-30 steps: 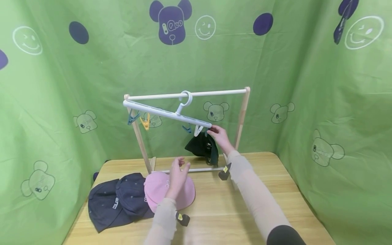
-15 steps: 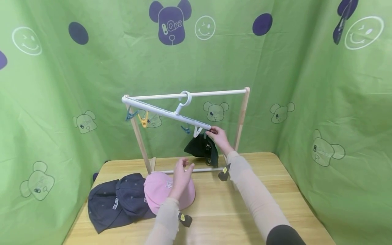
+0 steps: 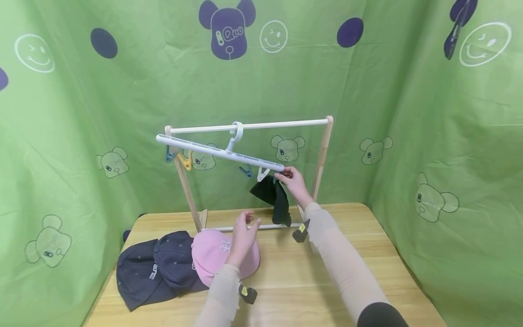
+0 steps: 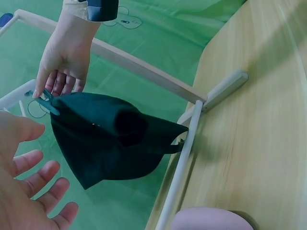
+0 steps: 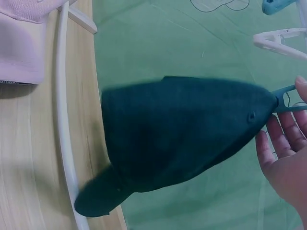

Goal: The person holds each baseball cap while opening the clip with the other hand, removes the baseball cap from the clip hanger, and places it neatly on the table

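In the head view a pale blue hanger (image 3: 204, 149) hangs tilted by its hook from the rack's top bar (image 3: 286, 124), its right end lower. My right hand (image 3: 295, 185) is at that end. In the right wrist view its thumb and fingers pinch a teal clip (image 5: 282, 98), from which a dark green cap (image 5: 182, 134) hangs by one end. My left hand (image 3: 243, 238), fingers spread and loosely bent, is in front of the pink cap (image 3: 207, 252) and holds nothing. The left wrist view shows it apart from the green cap (image 4: 105, 139).
Two navy caps (image 3: 175, 261) lie overlapping on the wooden table (image 3: 339, 281), left of the pink cap. Blue, yellow (image 3: 185, 161) and white (image 3: 263, 174) clips hang along the hanger. The rack has a low white crossbar (image 3: 261, 226). Green curtains surround the table.
The hanger has shifted left and its hook has turned. The green cap has swung round under the right hand. My left hand has moved slightly right; the right hand has barely moved.
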The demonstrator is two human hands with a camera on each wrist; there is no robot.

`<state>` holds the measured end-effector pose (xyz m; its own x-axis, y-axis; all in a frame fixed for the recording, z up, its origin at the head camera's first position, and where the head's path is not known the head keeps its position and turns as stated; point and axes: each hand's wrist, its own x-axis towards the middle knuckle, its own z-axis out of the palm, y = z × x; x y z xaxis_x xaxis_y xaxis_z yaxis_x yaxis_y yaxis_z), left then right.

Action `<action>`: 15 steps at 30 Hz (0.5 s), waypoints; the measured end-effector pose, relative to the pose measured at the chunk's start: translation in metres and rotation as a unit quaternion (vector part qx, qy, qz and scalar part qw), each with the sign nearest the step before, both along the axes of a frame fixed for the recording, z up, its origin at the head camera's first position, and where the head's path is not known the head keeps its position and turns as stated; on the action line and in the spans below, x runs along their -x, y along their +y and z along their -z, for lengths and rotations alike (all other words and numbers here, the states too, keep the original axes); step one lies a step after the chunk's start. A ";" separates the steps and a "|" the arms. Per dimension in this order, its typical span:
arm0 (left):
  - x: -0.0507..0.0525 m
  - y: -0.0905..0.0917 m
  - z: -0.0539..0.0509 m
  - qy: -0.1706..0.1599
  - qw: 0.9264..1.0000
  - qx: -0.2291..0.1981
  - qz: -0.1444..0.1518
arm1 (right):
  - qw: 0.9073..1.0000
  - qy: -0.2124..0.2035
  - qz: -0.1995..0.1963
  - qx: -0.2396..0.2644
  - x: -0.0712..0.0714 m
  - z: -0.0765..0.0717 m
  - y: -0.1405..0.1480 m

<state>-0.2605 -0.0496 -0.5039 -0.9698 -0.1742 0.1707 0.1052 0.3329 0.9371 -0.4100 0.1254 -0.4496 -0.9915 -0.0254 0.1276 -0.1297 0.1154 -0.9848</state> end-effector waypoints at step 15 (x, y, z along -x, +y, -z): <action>0.006 0.007 -0.009 0.056 0.998 -0.021 0.006 | 0.999 0.021 0.034 -0.015 -0.009 -0.005 0.000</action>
<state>-0.2669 -0.0427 -0.4951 -0.9474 -0.1717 0.2701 0.2132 0.2911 0.9327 -0.4007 0.1249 -0.4444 -0.9848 0.0371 0.1695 -0.1619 0.1556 -0.9745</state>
